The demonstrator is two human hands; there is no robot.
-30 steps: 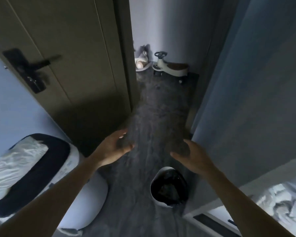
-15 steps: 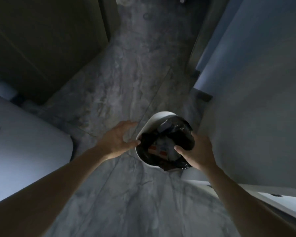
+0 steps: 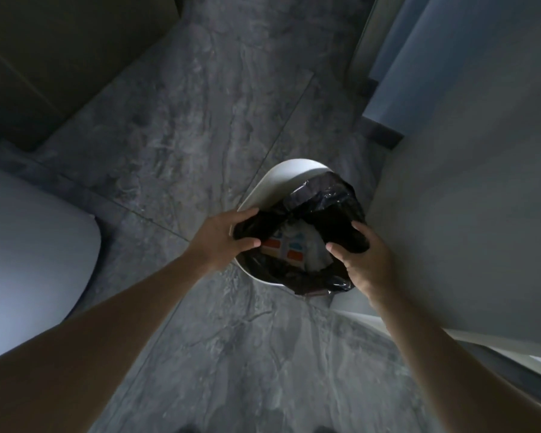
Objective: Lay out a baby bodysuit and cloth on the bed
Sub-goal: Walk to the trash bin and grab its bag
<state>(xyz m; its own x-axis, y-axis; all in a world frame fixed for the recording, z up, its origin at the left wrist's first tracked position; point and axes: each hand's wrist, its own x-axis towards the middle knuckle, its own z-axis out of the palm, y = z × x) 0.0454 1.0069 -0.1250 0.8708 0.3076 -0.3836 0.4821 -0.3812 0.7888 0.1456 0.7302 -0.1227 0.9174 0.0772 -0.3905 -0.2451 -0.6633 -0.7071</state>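
Observation:
I look straight down at a small white waste bin (image 3: 272,182) on the grey floor, lined with a black plastic bag (image 3: 328,195). My left hand (image 3: 222,235) grips the bag's left edge. My right hand (image 3: 363,260) pinches the bag's right edge. Between them the bag gapes, showing white crumpled paper and a carton with orange and blue patches (image 3: 291,245). No bodysuit, cloth or bed is in view.
A white rounded object (image 3: 28,251) fills the left side. A dark wooden door (image 3: 60,51) stands at the upper left. A pale cabinet or wall panel (image 3: 481,182) runs down the right, close to the bin. Grey marble floor tiles (image 3: 200,120) lie beyond.
My view tipped down from the hallway to the bin. Both hands dropped to the bin and closed on opposite edges of the black bag.

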